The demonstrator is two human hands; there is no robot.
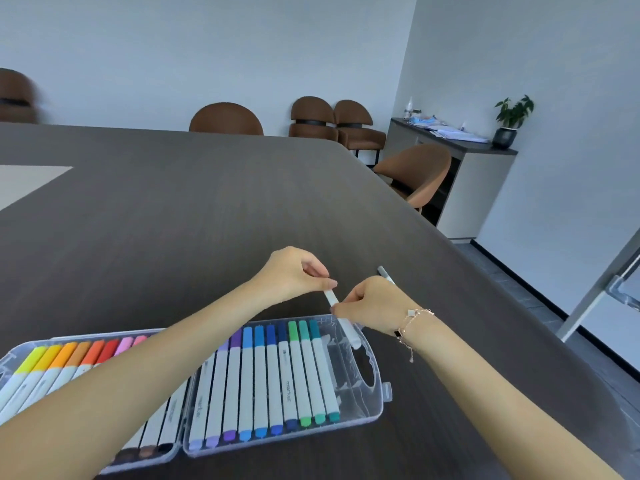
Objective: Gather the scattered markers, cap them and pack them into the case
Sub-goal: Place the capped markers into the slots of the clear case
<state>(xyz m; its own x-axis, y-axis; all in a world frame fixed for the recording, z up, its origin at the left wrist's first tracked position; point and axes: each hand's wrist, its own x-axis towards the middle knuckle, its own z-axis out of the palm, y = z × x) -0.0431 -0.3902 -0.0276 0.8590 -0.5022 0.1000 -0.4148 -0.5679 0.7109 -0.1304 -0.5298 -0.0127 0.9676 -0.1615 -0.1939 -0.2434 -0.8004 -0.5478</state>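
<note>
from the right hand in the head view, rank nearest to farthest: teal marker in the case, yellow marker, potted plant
1. teal marker, just below the right hand, at the case's right end
2. yellow marker, case's far left
3. potted plant, on the cabinet, far right

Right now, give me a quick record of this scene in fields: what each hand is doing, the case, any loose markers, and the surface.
left hand: left hand pinches the top end of the white marker
right hand: right hand grips the same marker lower down; bracelet on the wrist
case: clear case lies open, rows of capped markers inside, free slots at its right end
loose markers: one grey marker on the table beyond the right hand
surface: dark wood table
</note>
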